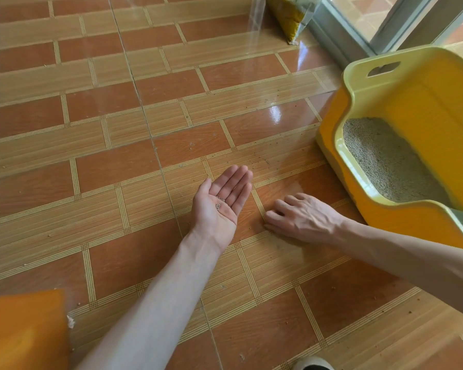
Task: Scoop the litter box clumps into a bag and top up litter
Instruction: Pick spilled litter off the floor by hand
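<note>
Left hand (pixel 221 200): held palm up over the tiled floor (pixel 118 145), fingers (pixel 238 180) straight, a few grey litter grains (pixel 218 206) on the palm.
Right hand (pixel 302 217): palm down, fingers curled, tips touching the floor just beside the left hand.
Litter box (pixel 401 145): yellow, at right, grey litter (pixel 385 161) inside.
Bag (pixel 292 14): yellow contents, propped near the door frame (pixel 340 41).
Floor: scattered crumbs.

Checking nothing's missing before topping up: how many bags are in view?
1: a yellow bag stands on the floor at the top, by the door frame, cut off by the picture's edge. Others may be out of view.
</note>
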### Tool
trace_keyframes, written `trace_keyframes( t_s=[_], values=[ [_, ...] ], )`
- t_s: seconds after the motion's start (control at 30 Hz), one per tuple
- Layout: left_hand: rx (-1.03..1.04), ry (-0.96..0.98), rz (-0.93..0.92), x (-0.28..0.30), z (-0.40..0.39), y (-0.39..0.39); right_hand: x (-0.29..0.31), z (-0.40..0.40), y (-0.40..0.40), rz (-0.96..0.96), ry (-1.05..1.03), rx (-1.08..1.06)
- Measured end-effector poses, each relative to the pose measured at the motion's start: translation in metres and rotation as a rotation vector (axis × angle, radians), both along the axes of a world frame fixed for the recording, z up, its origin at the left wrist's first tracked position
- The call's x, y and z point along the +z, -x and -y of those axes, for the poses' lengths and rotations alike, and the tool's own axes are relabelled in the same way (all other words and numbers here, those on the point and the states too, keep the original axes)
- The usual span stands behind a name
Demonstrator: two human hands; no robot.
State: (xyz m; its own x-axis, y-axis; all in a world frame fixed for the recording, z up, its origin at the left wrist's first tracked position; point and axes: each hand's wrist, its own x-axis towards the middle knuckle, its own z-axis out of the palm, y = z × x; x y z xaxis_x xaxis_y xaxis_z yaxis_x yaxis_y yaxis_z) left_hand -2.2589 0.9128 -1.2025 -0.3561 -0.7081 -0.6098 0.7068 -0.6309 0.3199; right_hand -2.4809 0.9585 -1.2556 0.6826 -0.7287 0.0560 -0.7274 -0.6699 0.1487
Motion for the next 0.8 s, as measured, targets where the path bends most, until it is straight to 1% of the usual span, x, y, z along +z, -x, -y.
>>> trace_keyframes(
  t_s=[0.13, 0.4, 0.5, 0.63, 0.8],
  values=[
    [-0.003, -0.003, 0.001, 0.001, -0.001, 0.001, -0.003, -0.008, -0.003, -0.030, -0.013, -0.020],
    [-0.014, 0.000, 0.014, 0.001, -0.003, -0.001, -0.004, -0.015, -0.007, -0.086, -0.023, -0.231],
    [-0.016, 0.000, 0.019, 0.000, -0.004, -0.001, -0.002, -0.016, -0.014, -0.094, -0.020, -0.217],
    [-0.015, -0.002, 0.020, 0.001, -0.004, 0.000, 0.008, -0.015, -0.024, -0.065, -0.060, -0.228],
    [-0.010, 0.004, 0.008, 0.004, -0.005, 0.000, 0.018, -0.015, -0.030, -0.061, -0.172, -0.330]
  ],
)
